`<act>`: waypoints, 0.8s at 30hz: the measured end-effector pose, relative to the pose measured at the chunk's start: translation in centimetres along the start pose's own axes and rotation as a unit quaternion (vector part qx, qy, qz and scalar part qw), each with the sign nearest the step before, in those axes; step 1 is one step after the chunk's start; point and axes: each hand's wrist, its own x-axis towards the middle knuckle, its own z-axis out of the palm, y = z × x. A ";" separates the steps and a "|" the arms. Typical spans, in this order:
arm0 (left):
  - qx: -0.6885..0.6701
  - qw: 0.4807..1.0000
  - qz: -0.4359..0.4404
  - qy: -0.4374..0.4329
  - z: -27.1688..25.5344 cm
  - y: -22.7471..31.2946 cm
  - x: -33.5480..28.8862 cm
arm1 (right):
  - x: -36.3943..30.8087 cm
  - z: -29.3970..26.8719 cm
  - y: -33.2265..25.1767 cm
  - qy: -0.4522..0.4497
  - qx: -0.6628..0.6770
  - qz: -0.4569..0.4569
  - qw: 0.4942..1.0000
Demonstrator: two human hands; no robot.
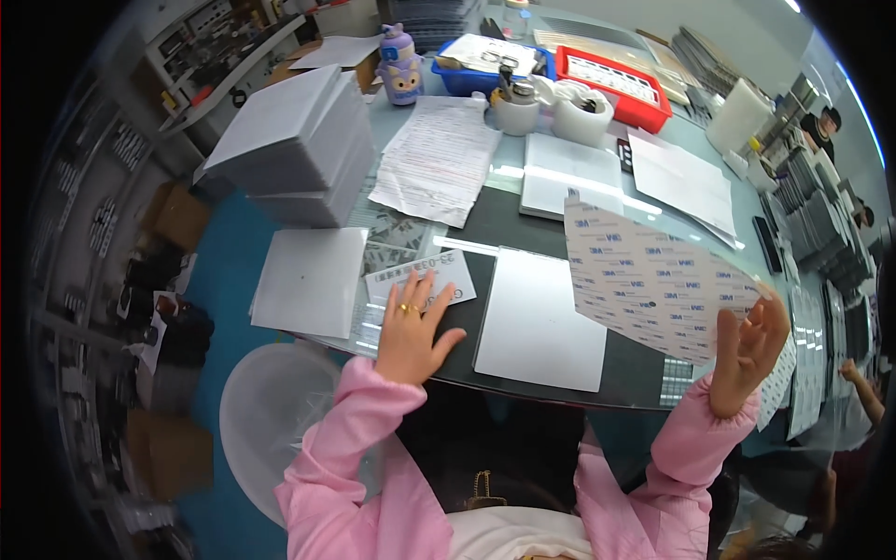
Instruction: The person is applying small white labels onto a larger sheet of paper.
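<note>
White label (420,278) — printed backing sheet (653,285)

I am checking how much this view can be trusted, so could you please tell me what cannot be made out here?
- Head view: the right hand fingertips sit behind the printed sheet, so its grip is hidden.
- The table under the left hand is covered by it.
- The paper stacks at the right rim are bent and too small to read.

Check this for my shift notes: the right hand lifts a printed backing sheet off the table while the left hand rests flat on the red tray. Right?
Not quite. The head view shows the left hand flat on the table's dark mat, beside a white plate, not on the red tray at the far end. The right hand does lift the printed backing sheet.
</note>
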 end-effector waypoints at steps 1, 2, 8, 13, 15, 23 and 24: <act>-0.024 0.999 0.018 -0.012 -0.4 1.3 -0.4 | 0.0 0.0 -0.1 0.012 0.007 0.022 1.000; -0.045 0.998 0.043 -0.018 -0.6 2.6 -0.5 | 0.2 0.0 0.0 0.005 -0.006 0.026 1.000; -0.338 0.941 0.022 0.002 -1.6 7.2 1.0 | -0.1 1.9 -0.2 -0.040 0.101 0.089 0.990; -0.619 0.776 -0.117 -0.029 0.6 9.0 1.4 | -1.7 5.3 3.2 -0.087 0.268 0.258 0.924; -0.613 0.756 -0.226 -0.046 0.6 9.4 1.5 | -3.0 5.9 5.0 -0.117 0.213 0.256 0.936; -0.609 0.737 -0.284 -0.068 0.7 8.5 0.3 | -4.9 6.7 7.3 -0.222 0.127 0.280 0.925; -0.604 0.738 -0.292 -0.073 0.4 8.3 0.2 | -4.9 6.5 7.7 -0.223 0.126 0.283 0.924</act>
